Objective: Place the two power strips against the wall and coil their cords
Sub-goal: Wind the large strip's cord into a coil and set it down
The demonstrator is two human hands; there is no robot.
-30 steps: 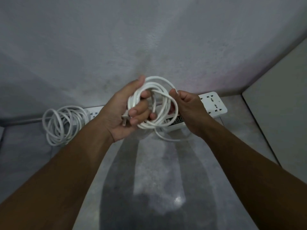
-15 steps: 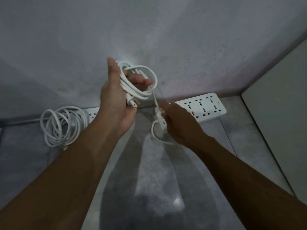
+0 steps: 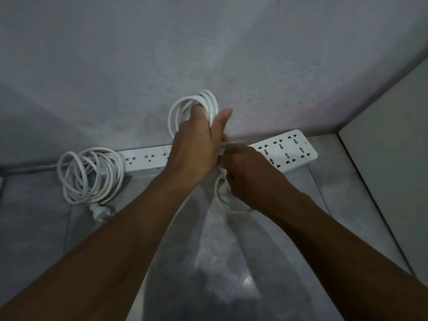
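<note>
Left hand (image 3: pixel 196 147) through cord coil (image 3: pixel 185 107)

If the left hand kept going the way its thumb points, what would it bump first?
Probably the grey wall. The left hand, gripping the cord coil, points up toward it; depth is unclear.
</note>
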